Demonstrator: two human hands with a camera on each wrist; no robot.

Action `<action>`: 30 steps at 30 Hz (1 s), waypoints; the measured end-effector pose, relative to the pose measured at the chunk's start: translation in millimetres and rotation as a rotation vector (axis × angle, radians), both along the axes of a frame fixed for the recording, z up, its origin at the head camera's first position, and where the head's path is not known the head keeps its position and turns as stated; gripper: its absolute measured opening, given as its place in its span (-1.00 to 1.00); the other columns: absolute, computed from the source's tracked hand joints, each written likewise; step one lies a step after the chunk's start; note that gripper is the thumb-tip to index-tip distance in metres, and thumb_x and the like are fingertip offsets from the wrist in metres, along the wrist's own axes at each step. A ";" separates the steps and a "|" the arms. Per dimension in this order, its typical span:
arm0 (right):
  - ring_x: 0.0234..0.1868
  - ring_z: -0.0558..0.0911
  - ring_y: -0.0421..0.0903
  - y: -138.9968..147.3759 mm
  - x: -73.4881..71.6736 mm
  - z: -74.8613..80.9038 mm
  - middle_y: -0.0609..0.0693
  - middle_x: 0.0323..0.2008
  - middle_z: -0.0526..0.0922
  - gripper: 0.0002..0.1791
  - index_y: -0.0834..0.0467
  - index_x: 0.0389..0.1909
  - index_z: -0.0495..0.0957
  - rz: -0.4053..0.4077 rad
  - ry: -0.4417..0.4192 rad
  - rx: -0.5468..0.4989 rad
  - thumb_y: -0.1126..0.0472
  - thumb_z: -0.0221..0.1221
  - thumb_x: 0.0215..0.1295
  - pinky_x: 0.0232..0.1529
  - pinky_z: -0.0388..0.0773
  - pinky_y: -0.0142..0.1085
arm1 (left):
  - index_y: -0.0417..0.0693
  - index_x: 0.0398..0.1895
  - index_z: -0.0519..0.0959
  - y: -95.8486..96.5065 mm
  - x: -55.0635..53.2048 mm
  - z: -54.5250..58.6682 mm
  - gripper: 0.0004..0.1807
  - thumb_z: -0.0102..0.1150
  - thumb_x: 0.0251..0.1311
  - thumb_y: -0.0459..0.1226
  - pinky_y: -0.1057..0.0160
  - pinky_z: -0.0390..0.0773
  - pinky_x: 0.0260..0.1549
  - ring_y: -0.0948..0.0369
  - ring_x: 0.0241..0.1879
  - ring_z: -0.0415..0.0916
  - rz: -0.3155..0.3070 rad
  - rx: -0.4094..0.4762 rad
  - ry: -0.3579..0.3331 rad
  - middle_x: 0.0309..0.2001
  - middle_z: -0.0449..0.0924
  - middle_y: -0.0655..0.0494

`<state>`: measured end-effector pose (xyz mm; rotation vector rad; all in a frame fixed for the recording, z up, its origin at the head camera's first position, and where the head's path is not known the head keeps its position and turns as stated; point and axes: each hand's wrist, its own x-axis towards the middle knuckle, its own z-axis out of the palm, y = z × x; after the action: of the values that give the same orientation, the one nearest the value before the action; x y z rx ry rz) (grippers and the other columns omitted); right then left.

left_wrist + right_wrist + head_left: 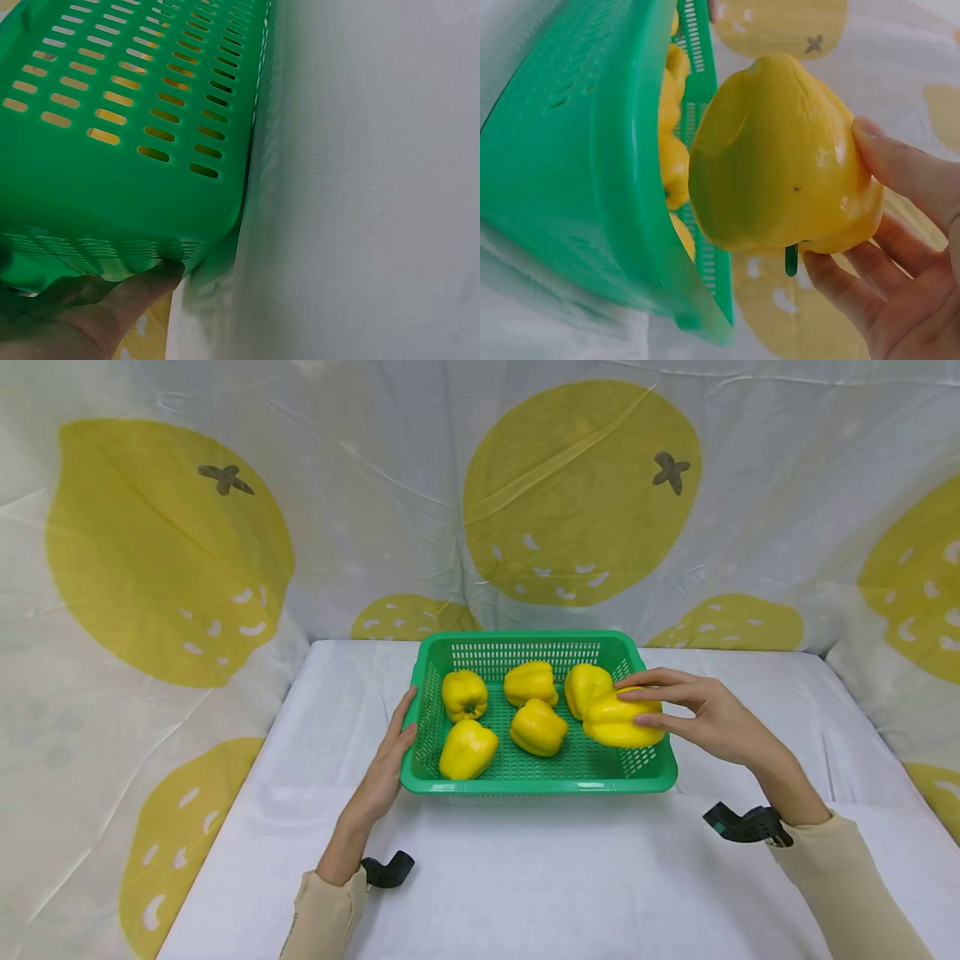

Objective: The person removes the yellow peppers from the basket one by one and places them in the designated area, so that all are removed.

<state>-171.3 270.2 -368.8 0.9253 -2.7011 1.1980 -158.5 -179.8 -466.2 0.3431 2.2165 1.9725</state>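
A yellow bell pepper (621, 720) is pinched between the thumb and fingers of my right hand (708, 714), over the right end of a green plastic basket (517, 787). Its short green stem (790, 259) shows in the right wrist view, close to the fingertips. Inside the basket lie several more yellow bell peppers, one (465, 695) at the back left and another (588, 688) partly behind the held one. My left hand (385, 768) rests against the basket's left side with extended fingers; in the left wrist view its thumb (142, 296) touches the slotted wall.
The basket stands on a table covered with a white cloth (525, 877). Behind it and at both sides hangs a white sheet (382, 468) printed with large yellow lemons. A black strap-like device (742, 823) sits at each wrist.
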 end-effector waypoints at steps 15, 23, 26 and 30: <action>0.29 0.47 -0.45 36.1 6.6 10.3 -0.17 0.21 0.64 -0.51 -0.01 0.16 0.72 -0.104 0.082 0.012 0.45 0.37 0.25 0.13 0.38 -0.71 | 0.43 0.69 -0.21 0.0 -0.3 1.5 -0.39 -0.44 0.68 0.03 -0.28 -0.29 0.55 0.05 0.67 -0.37 -0.006 0.006 0.004 0.71 -0.36 0.22; 0.22 0.48 -0.48 64.7 11.8 5.5 -0.28 0.22 0.60 -0.50 0.08 0.20 0.70 -0.186 0.092 0.026 0.47 0.36 0.25 0.06 0.39 -0.75 | 0.43 0.69 -0.21 0.3 0.4 0.7 -0.39 -0.42 0.68 0.04 -0.29 -0.31 0.55 0.06 0.67 -0.38 -0.007 0.007 0.006 0.71 -0.36 0.22; 0.20 0.48 -0.48 77.8 11.4 2.3 -0.31 0.21 0.60 -0.52 0.12 0.20 0.69 -0.215 0.088 0.023 0.47 0.35 0.27 0.04 0.40 -0.75 | 0.46 0.68 -0.21 0.4 0.5 0.6 -0.39 -0.42 0.68 0.05 -0.27 -0.30 0.56 0.09 0.67 -0.37 -0.007 0.005 0.003 0.70 -0.35 0.25; 0.17 0.48 -0.49 95.5 7.3 -6.8 -0.36 0.18 0.61 -0.57 0.15 0.18 0.69 -0.251 0.061 0.023 0.44 0.34 0.30 0.01 0.38 -0.75 | 0.48 0.68 -0.21 -0.2 0.6 0.5 -0.39 -0.43 0.68 0.05 -0.25 -0.27 0.56 0.08 0.66 -0.35 -0.008 0.007 -0.003 0.70 -0.35 0.26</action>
<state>-164.0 365.7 -375.6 0.5915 -2.6878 1.0725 -157.9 -180.1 -465.7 0.3496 2.2036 1.9761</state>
